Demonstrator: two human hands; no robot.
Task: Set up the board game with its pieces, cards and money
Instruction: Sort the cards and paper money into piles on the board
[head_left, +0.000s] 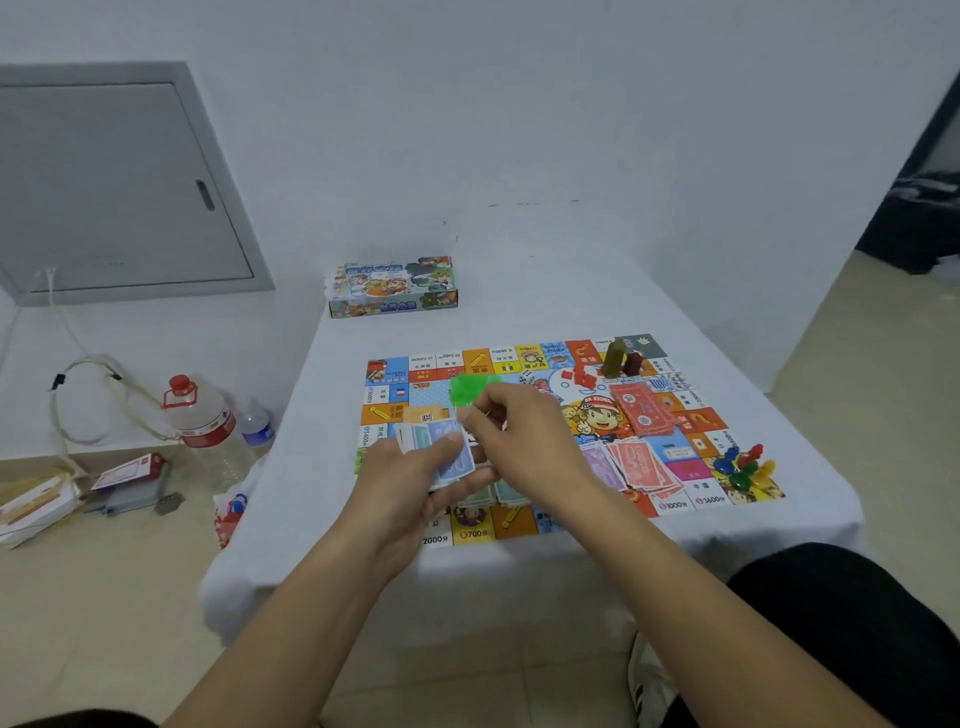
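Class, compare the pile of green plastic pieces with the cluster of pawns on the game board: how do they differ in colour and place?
The green plastic pieces are all one colour, a translucent green; the pawns are mixed: blue, red, yellow and green. The green pieces lie toward the board's far left, just beyond the right hand; the pawns sit at the near right corner, away from both hands. Both rest on the game board.

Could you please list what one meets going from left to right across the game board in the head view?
Left hand holding blue money → green pieces → red pieces → red banknotes → coloured pawns.
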